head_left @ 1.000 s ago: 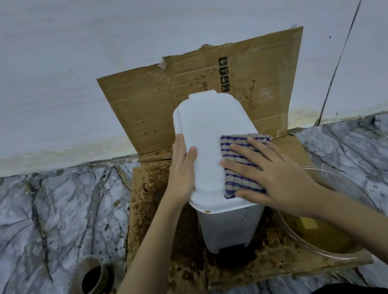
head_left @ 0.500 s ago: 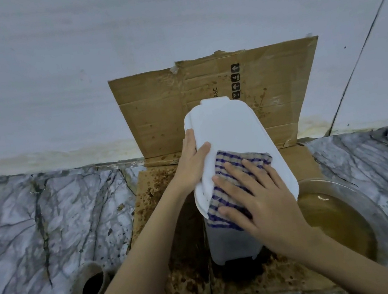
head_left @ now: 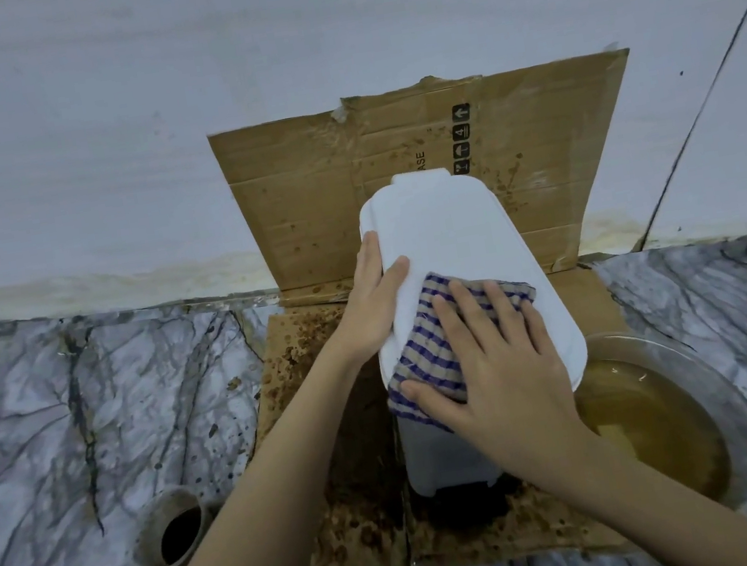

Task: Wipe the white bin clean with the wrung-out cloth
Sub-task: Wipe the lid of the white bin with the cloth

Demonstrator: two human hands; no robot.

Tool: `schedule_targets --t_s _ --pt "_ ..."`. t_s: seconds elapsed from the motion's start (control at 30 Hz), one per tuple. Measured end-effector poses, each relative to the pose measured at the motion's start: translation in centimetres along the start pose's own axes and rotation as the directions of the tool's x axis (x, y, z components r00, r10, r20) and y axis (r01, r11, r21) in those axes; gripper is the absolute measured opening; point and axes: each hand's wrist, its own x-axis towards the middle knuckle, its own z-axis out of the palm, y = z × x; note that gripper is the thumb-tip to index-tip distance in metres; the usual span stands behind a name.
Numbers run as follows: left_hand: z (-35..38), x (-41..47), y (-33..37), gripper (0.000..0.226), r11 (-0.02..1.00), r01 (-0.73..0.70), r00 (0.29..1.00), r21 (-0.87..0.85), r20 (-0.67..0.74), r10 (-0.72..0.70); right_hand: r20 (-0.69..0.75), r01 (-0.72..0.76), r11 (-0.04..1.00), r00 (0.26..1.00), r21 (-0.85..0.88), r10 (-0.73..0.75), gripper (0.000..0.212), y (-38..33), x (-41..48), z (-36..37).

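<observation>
Cardboard (head_left: pixel 297 187) under bin (head_left: pixel 446 232), water bowl (head_left: pixel 726 388) beside, left hand (head_left: pixel 369 313) gripping bin, right hand (head_left: pixel 507 369) flat on cloth (head_left: pixel 422 353)

Right hand (head_left: pixel 503 370) slid cloth (head_left: pixel 425 343) leftward; cloth now overhangs lid (head_left: pixel 446 232)

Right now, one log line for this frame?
step: wiping | left hand: holds bin | right hand: presses cloth on bin | bowl: right of bin
</observation>
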Motion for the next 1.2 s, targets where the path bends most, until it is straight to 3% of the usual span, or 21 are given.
schedule_targets --t_s 0.2,0.33,0.57,0.73,0.9,1.03,1.2 --pt "-0.5 -0.5 0.3 0.068 0.995 -0.023 0.999 0.095 0.025 0.02 -0.011 -0.091 0.996 0.996 0.026 0.091 0.071 -2.5 1.8 0.6" --pt "-0.3 -0.3 0.1 0.067 0.998 0.04 0.999 0.058 0.021 -0.041 -0.058 -0.025 0.999 0.998 0.032 0.027 0.071 -1.3 -0.2 0.2" --pt "0.0 -0.1 -0.9 0.077 1.0 0.008 1.0 0.006 0.0 -0.008 -0.183 -0.016 0.999 0.983 0.032 0.022 0.074 -0.3 -2.0 1.6" --pt "-0.1 0.0 -0.4 0.072 0.998 0.003 1.0 0.063 -0.011 -0.002 -0.272 0.108 0.993 0.955 -0.041 -0.116 0.07 -1.2 -1.2 2.3" --pt "-0.2 0.2 -0.8 0.071 0.998 -0.034 0.999 -0.047 0.001 0.034 -0.37 0.214 0.976 0.904 -0.045 -0.216 0.072 3.3 -2.5 3.2" --pt "-0.1 0.3 -0.9 0.071 0.999 -0.02 1.0 -0.029 -0.013 0.02 -0.442 0.173 0.985 0.883 -0.002 -0.156 0.074 6.6 -3.2 4.0" --pt "-0.1 0.3 -0.8 0.073 0.999 -0.011 1.0 -0.038 -0.027 0.01 -0.493 0.175 0.984 0.855 -0.024 -0.164 0.073 2.3 -2.3 4.3"
